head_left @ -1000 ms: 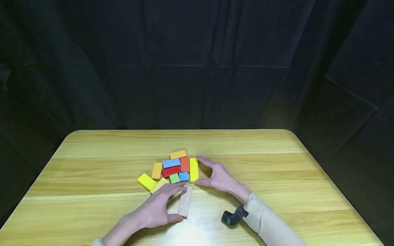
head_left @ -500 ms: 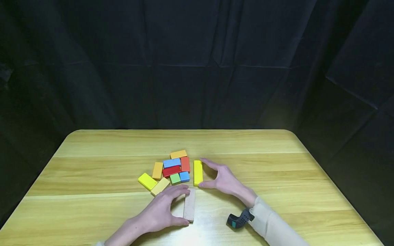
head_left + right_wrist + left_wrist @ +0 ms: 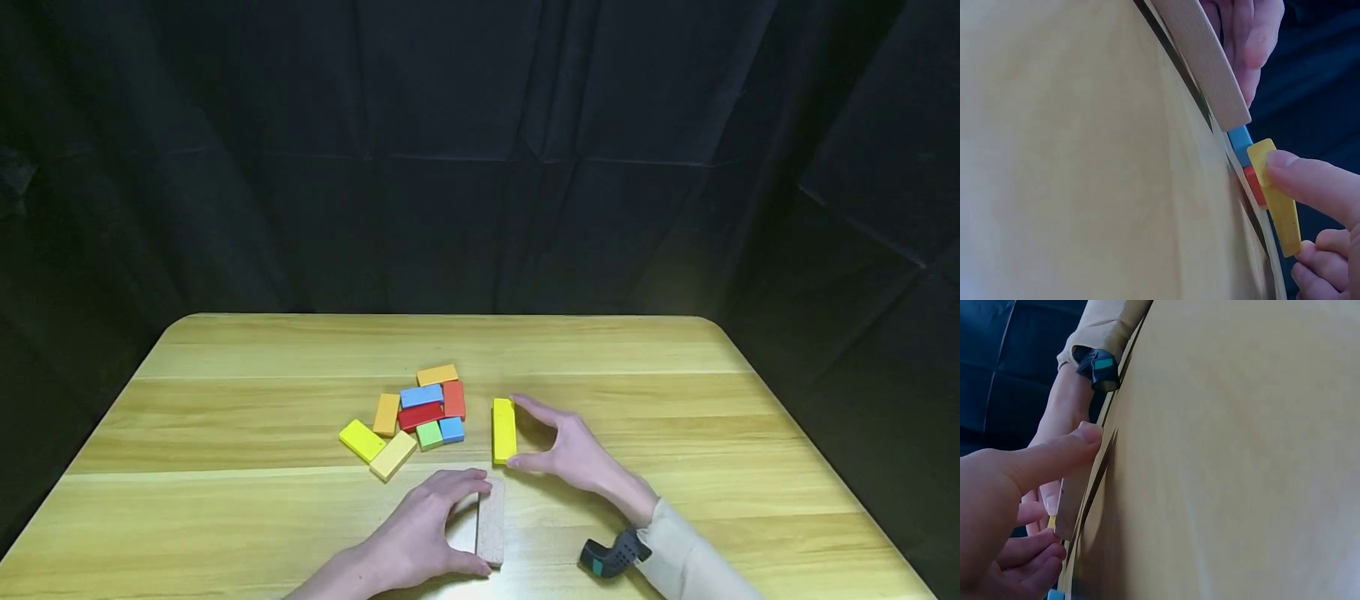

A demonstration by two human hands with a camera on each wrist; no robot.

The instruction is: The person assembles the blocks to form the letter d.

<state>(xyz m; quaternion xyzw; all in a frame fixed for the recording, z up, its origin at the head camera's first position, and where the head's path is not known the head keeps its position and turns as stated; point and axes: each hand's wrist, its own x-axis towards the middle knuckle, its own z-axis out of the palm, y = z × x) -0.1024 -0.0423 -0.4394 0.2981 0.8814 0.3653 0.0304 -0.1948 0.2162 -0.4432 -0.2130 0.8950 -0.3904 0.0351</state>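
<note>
My left hand (image 3: 420,533) pinches a pale, unpainted wooden block (image 3: 491,525) by its two ends, thumb at the near end and fingers at the far end. A yellow block (image 3: 505,432) is pinched the same way by my right hand (image 3: 577,450), just beyond the pale one. In the right wrist view the thumb presses one end of the yellow block (image 3: 1282,215), and the pale block (image 3: 1204,62) shows long and flat close over the tabletop. The left wrist view shows the pale block (image 3: 1072,500) edge-on between thumb and fingertips.
Left of the hands lies a loose cluster: a red block (image 3: 422,416), an orange-red block (image 3: 453,399), a blue block (image 3: 422,396), a small green block (image 3: 430,435) and several others. A dark wrist device (image 3: 617,553) hangs at the right sleeve. Black curtains surround the wooden table (image 3: 675,400).
Both hands have moved right and nearer to me with their blocks. The yellow block has come away from the cluster, leaving a gap; the cluster's blocks stay put.
</note>
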